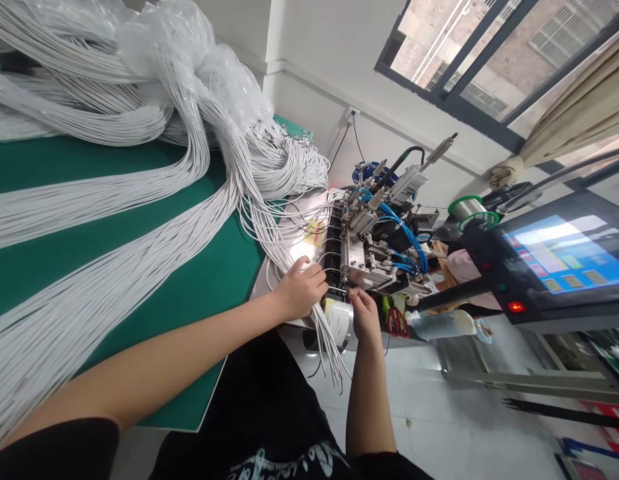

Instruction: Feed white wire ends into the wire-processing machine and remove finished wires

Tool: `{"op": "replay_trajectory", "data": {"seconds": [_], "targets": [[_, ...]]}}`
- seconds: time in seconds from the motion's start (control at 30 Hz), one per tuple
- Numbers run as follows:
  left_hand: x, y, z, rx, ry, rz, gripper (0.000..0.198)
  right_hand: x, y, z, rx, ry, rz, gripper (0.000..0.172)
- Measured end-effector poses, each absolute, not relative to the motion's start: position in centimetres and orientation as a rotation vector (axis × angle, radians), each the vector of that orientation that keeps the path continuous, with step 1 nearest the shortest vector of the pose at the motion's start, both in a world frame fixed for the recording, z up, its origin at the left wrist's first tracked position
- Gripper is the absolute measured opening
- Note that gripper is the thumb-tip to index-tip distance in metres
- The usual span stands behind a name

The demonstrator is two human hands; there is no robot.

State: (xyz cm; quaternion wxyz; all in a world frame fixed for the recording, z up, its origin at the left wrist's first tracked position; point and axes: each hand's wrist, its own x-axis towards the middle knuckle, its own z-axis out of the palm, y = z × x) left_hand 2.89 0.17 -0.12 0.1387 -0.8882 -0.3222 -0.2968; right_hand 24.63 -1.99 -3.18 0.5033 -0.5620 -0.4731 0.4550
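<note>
My left hand (302,288) is closed, its fingers pinched on a thin white cable (325,272) at the black clamp row (335,247) of a small machine (376,250). My right hand (364,313) is closed too, its fingertips pinching at the front edge of the same fixture; what it grips is too small to make out. A bunch of white cable ends (329,347) hangs down between the two hands. Long bundles of white cables (114,267) run across the green table mat (199,287) toward the machine.
The machine carries blue air hoses (406,243) and a metal nozzle. A touch-screen control box (564,257) with a red light stands to the right. A wire spool (472,210), red-handled scissors (396,323) and a clear plastic bag (189,40) lie around.
</note>
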Motion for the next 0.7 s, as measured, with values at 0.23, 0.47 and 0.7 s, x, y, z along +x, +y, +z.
{"op": "replay_trajectory", "data": {"seconds": [0.23, 0.47, 0.7], "targets": [[2.9, 0.2, -0.2, -2.571, -0.934, -0.883, 0.017, 25.9, -4.0, -1.5, -1.576, -1.32, 0.747, 0.038], [2.6, 0.1, 0.6, -2.492, -0.796, -1.035, 0.03, 25.5, -7.3, 3.0, -1.539, -1.64, 0.734, 0.034], [2.3, 0.1, 0.6, -2.445, -0.729, -1.165, 0.03, 24.1, -9.1, 5.6, -1.259, -2.271, 1.065, 0.026]]}}
